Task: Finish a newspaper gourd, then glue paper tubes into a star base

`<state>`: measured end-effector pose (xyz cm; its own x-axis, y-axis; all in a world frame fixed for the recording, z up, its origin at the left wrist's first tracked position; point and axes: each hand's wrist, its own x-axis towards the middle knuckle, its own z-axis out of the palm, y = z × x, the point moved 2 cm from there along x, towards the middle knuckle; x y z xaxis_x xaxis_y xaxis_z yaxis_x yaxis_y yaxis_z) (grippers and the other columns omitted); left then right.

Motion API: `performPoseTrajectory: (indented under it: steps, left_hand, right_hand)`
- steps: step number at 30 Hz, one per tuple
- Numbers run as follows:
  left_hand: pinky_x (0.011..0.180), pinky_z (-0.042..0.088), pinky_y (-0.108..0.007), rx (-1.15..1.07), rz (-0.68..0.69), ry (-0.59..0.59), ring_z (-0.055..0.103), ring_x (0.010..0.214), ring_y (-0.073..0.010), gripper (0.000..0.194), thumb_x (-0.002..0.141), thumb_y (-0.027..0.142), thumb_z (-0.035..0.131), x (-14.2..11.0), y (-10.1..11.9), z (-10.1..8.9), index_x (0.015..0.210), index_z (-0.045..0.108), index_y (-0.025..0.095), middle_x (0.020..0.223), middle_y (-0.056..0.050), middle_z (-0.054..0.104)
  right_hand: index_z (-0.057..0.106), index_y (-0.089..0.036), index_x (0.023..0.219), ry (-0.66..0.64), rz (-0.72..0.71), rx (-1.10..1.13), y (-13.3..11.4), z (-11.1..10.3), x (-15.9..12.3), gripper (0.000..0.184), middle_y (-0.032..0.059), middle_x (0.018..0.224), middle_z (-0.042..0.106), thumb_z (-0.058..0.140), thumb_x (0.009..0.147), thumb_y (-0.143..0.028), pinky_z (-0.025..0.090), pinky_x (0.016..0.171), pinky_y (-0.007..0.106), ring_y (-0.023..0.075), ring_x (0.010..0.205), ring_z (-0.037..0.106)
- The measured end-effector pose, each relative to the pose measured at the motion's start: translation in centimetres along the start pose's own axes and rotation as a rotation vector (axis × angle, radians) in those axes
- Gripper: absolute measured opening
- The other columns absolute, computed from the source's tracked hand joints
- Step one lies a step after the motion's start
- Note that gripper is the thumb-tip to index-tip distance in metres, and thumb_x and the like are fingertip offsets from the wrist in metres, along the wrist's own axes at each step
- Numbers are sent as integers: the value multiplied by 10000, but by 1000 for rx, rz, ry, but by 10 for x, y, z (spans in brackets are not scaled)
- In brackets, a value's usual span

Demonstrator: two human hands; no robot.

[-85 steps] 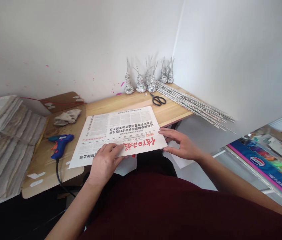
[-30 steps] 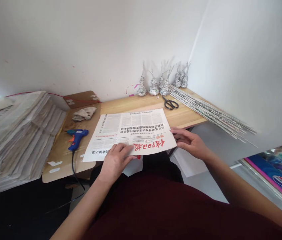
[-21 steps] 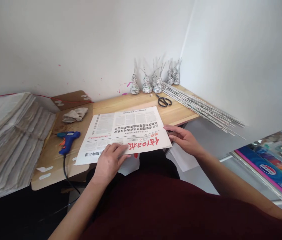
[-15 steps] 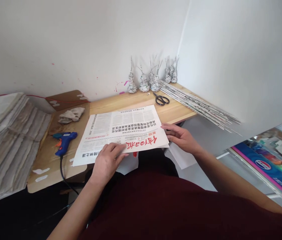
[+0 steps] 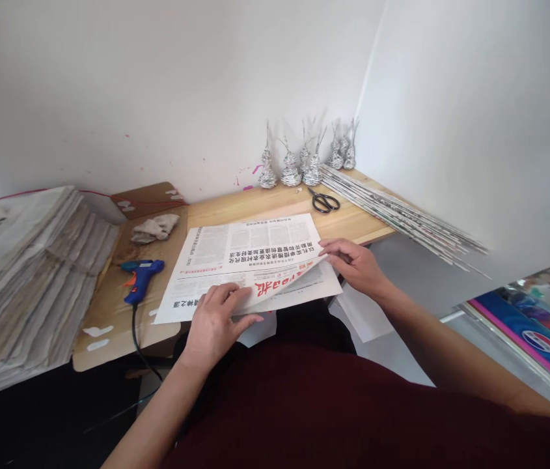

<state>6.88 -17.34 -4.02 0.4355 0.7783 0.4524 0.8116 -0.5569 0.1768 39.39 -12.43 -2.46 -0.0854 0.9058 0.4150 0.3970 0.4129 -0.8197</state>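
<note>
A folded newspaper with a red masthead lies on the worktable, its near edge sticking out over the table's front. My right hand pinches the near right corner of the top sheet between thumb and fingers. That corner is lifted and bent back, baring a lower page. On the near left part of the paper rests my left hand, fingers across the sheet and thumb spread apart from them at the near edge. Left of the paper, a blue hot glue gun lies on a brown board.
Black-handled scissors lie behind the newspaper. Several woven paper gourds stand by the wall. Thin rolled paper sticks overhang the table's right edge. A tall newspaper stack, a crumpled cloth and the brown board are at left.
My right hand has taken hold of the top sheet's near right corner and lifted it back. My left hand stays on the paper. The view has shifted slightly left.
</note>
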Motion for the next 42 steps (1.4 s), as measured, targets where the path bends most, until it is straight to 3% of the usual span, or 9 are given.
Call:
performPoseTrajectory:
  steps: [9, 14, 20, 24, 28, 31, 33, 36, 42]
  left_hand:
    - [950, 502, -445, 115, -186, 111, 639, 1044, -270, 242, 908, 315, 601, -12, -63, -21, 1104, 718, 234, 1103, -93, 702]
    - [879, 526, -337, -21, -284, 200, 687, 943, -217, 221, 919, 345, 580, 0, -91, -37, 1008, 762, 257, 999, -29, 766]
    - [784, 553, -307, -161, -453, 431, 712, 823, -195, 265, 835, 465, 684, 34, -85, -78, 928, 773, 233, 891, -10, 774]
    - [808, 553, -317, -64, -429, 542, 701, 850, -176, 302, 863, 497, 653, 65, -80, -120, 979, 763, 241, 921, 19, 767]
    - [940, 519, -385, 122, -408, 486, 678, 1011, -198, 372, 964, 482, 464, 118, -100, -143, 1108, 711, 244, 1019, 33, 744]
    - [1079, 429, -552, 286, -405, 458, 484, 1336, -308, 551, 938, 311, 502, 151, -121, -129, 1476, 426, 221, 1425, -66, 564]
    - [1118, 341, -662, 377, -375, 413, 330, 1440, -393, 729, 868, 251, 623, 160, -129, -106, 1534, 328, 233, 1595, -107, 353]
    - [1138, 260, -692, 445, -232, 213, 299, 1459, -402, 547, 895, 210, 590, 151, -127, -62, 1433, 490, 209, 1599, -126, 338]
    - [1066, 389, -532, 356, -68, 240, 496, 1310, -320, 321, 959, 314, 531, 109, -113, -22, 1246, 654, 239, 1401, -128, 588]
  right_hand:
    - [610, -223, 843, 83, 135, 89, 3, -10, 20, 229, -22, 658, 629, 608, 893, -446, 481, 551, 277, 136, 544, 553]
    - [669, -221, 987, -40, 139, 10, 8, -12, 30, 260, 18, 814, 713, 656, 856, -445, 519, 606, 295, 163, 633, 628]
    - [751, -196, 918, -38, 90, -120, 6, -14, 52, 269, 43, 842, 738, 684, 817, -436, 516, 627, 315, 211, 724, 665]
    - [750, -180, 850, 81, 36, -136, -10, -18, 90, 252, -8, 566, 625, 691, 817, -423, 462, 541, 283, 161, 540, 584]
    - [712, -164, 867, 133, 113, 70, -20, 0, 166, 233, 15, 601, 644, 715, 813, -391, 412, 441, 236, 143, 497, 585]
    - [668, -142, 1049, 124, 301, 175, -17, 33, 224, 254, 99, 893, 725, 669, 857, -309, 450, 446, 213, 169, 658, 689]
    - [570, -153, 1275, 63, 336, 161, -13, 56, 246, 437, 151, 1201, 678, 653, 860, -259, 540, 550, 239, 186, 840, 720]
    - [481, -156, 1400, 16, 314, 117, 1, 80, 247, 655, 203, 1411, 547, 716, 799, -270, 598, 708, 342, 256, 1053, 683]
    - [541, -175, 1370, 51, 142, -146, 40, 76, 207, 675, 156, 1408, 562, 741, 756, -370, 417, 1082, 528, 337, 1221, 575]
